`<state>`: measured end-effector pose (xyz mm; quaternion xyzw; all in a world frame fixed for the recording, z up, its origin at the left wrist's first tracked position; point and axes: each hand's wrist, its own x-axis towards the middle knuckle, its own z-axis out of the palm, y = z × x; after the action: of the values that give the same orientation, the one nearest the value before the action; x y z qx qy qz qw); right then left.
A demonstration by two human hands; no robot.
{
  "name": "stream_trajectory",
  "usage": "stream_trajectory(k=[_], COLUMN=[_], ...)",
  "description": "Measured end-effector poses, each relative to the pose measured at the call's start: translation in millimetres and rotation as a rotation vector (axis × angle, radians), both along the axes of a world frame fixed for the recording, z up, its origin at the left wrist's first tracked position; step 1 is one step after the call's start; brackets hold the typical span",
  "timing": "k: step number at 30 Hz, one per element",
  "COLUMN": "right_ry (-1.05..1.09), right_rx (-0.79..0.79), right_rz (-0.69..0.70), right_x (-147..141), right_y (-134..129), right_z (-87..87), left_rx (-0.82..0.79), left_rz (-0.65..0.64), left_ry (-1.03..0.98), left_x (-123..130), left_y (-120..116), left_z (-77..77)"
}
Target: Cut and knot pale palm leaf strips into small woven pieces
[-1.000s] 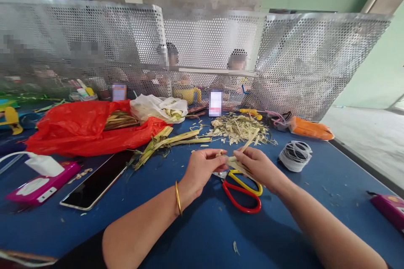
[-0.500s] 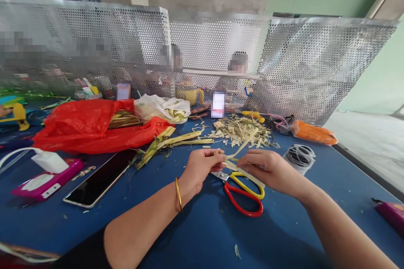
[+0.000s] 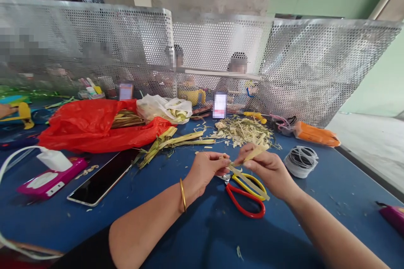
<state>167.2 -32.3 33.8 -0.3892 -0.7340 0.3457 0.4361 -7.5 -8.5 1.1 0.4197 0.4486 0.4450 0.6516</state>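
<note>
Above the blue table, my left hand, with a gold bangle at the wrist, pinches the near ends of some pale, flat plant-fibre strips. My right hand is closed on one strip, whose wide end sticks up past the fingers. Another strip hangs down to the right between the hands. Scissors with one red and one yellow handle lie beneath, their blades partly hidden by my left hand. Behind the hands is a heap of dry fibre scraps.
Yellowish stalks lie by a red plastic bag and a white bag. A phone and a purple device are at left. Coiled wire and an orange packet sit right. A perforated metal screen stands behind.
My right hand has closed on a strip and raised its wide end, which earlier slanted up loose between the hands. My left hand keeps its pinch. The view has shifted slightly.
</note>
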Motion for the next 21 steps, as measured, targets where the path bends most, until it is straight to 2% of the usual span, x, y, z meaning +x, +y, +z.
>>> stream_trajectory(k=[4, 7, 12, 16, 21], right_ry=[0.071, -0.12, -0.438, -0.551, -0.68], right_rx=[-0.125, -0.18, -0.088, -0.079, 0.082], right_rz=[-0.113, -0.128, -0.034, -0.053, -0.102], right_x=[-2.5, -0.9, 0.4, -1.9, -5.8], right_y=[-2.7, -2.1, 0.3, 0.2, -4.3], right_z=[-0.4, 2.3, 2.4, -1.3, -2.0], left_rx=[-0.005, -0.002, 0.014, 0.047, 0.11], left_rz=[-0.02, -0.005, -0.002, -0.006, -0.015], left_ry=[0.001, 0.01, 0.002, 0.018, 0.085], left_x=[1.4, 0.7, 0.2, 1.9, 4.6], left_y=[-1.1, -0.1, 1.3, 0.3, -1.3], left_z=[-0.4, 1.0, 2.1, 0.1, -2.0])
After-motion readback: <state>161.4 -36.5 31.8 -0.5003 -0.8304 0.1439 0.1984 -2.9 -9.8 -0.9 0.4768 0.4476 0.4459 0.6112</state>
